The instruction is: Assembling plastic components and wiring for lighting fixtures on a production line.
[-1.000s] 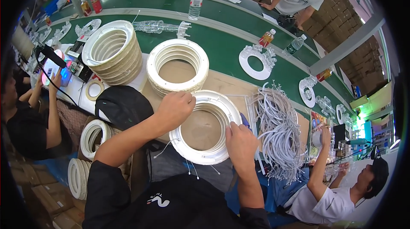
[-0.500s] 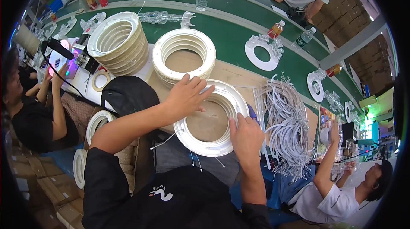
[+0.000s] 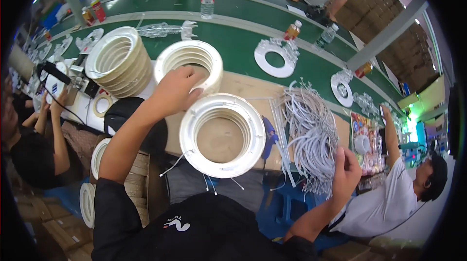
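Observation:
My left hand (image 3: 177, 90) is over the near rim of a stack of white rings (image 3: 214, 69), fingers bent over the inside and thumb outside. In front of me lies another stack of white rings (image 3: 249, 149), with thin white leads hanging from its near edge; neither hand touches it. My right hand (image 3: 346, 173) is at the right edge of a large bundle of white and grey cables (image 3: 311, 134). Its fingers are loosely bent and apart, with nothing visible between them. Beside the near stack lies a blue-handled tool (image 3: 268, 137).
A taller ring stack (image 3: 136, 69) stands at left, beside a tape roll (image 3: 102, 105) and a black bag (image 3: 129, 115). Clear plastic parts on white rings (image 3: 275, 69) and a water bottle (image 3: 207, 0) stand on the green conveyor (image 3: 233, 39). Co-workers sit at both sides.
Both hands have left the near ring stack: the left has moved back and left to the farther stack, the right outward to the cables. The whole view has shifted.

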Demonstrator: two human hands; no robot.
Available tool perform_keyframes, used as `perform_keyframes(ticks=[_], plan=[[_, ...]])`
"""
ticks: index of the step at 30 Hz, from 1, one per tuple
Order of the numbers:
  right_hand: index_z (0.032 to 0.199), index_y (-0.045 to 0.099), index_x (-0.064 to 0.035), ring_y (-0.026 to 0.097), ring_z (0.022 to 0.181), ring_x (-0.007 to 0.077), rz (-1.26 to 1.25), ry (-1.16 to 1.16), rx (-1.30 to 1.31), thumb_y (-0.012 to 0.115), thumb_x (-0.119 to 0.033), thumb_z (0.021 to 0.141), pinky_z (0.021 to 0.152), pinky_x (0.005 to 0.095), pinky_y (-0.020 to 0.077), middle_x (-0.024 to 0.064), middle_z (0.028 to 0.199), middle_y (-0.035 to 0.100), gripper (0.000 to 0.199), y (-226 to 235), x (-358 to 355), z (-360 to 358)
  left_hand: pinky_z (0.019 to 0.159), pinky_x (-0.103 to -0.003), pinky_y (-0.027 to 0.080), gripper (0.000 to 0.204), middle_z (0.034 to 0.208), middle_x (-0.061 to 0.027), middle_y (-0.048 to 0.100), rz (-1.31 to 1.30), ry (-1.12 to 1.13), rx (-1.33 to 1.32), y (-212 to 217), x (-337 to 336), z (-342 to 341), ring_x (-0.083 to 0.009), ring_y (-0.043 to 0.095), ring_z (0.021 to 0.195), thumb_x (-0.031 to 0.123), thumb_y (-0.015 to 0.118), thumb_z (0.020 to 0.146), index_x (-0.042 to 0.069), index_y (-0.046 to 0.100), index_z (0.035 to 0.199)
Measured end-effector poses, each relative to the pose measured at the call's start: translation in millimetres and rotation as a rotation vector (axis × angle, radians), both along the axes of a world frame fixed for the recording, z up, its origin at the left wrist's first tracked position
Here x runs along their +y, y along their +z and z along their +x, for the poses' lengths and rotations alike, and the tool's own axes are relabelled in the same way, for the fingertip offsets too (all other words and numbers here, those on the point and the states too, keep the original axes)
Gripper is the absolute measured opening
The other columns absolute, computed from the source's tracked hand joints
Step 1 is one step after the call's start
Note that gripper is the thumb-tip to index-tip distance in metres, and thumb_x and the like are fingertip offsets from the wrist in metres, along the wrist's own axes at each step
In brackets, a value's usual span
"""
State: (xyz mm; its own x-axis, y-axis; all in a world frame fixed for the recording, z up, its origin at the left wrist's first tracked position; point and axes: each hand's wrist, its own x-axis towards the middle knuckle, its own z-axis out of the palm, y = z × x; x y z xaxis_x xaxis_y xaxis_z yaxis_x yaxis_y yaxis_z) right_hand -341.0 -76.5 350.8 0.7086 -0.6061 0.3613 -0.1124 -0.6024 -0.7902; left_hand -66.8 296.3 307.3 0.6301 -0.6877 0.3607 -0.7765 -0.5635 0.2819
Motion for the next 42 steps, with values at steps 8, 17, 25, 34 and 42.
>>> perform_keyframes(ticks=[8, 17, 25, 34, 42], plan=[[0.095, 0.072, 0.0024, 0.048, 0.063, 0.0040, 0.132, 0.072, 0.024, 0.071, -0.014, 0.092, 0.057, 0.0217, 0.0387, -0.0033, 0.071, 0.059, 0.017, -26, 10, 1, 0.098, -0.047, 0.044, 0.059, 0.108, -0.0218, 0.061, 0.465, 0.060, 0.188, -18, 31, 24, -0.0395, 0.060, 0.105, 0.015, 0.070, 0.078, 0.006, 0.053, 0.134], [0.097, 0.073, 0.0033, 0.052, 0.062, 0.0042, 0.169, 0.097, 0.021, 0.073, -0.014, 0.090, 0.057, 0.0208, 0.0418, -0.0013, 0.071, 0.063, 0.018, -14, 15, 4, 0.103, -0.044, 0.041, 0.055, 0.118, -0.0226, 0.058, -0.485, 0.143, -0.085, 88, 45, 3, -0.0362, 0.057, 0.111, 0.017, 0.066, 0.091, 0.004, 0.046, 0.141], [0.126, 0.060, -0.0007, 0.058, 0.068, 0.0081, 0.210, 0.627, 0.119, 0.064, -0.016, 0.097, 0.062, 0.0235, 0.0475, 0.0039, 0.087, 0.065, 0.033, 12, 33, 56, 0.049, -0.031, 0.055, 0.049, 0.087, -0.0091, 0.061, -1.108, 0.046, 1.010, 75, 35, -31, -0.0172, 0.064, 0.057, 0.021, 0.051, 0.104, 0.008, 0.031, 0.146], [0.131, 0.052, 0.0014, 0.066, 0.075, 0.0151, 0.028, 0.841, 0.399, 0.062, -0.022, 0.096, 0.066, 0.0291, 0.0539, 0.0128, 0.094, 0.067, 0.043, -32, 46, 127, 0.074, -0.030, 0.057, 0.052, 0.108, -0.0110, 0.063, -1.022, 0.062, 1.251, 4, 0, -86, -0.0158, 0.066, 0.082, 0.008, 0.056, 0.097, 0.002, 0.036, 0.145], [0.130, 0.059, 0.0013, 0.059, 0.057, 0.0090, 0.144, 0.835, 0.487, 0.058, -0.012, 0.093, 0.050, 0.0250, 0.0468, 0.0059, 0.080, 0.067, 0.039, -1, 67, 150, 0.101, -0.030, 0.043, 0.054, 0.131, -0.0112, 0.057, -0.864, 0.125, 0.972, 4, 9, -85, -0.0155, 0.054, 0.119, 0.010, 0.058, 0.096, -0.003, 0.039, 0.146]])
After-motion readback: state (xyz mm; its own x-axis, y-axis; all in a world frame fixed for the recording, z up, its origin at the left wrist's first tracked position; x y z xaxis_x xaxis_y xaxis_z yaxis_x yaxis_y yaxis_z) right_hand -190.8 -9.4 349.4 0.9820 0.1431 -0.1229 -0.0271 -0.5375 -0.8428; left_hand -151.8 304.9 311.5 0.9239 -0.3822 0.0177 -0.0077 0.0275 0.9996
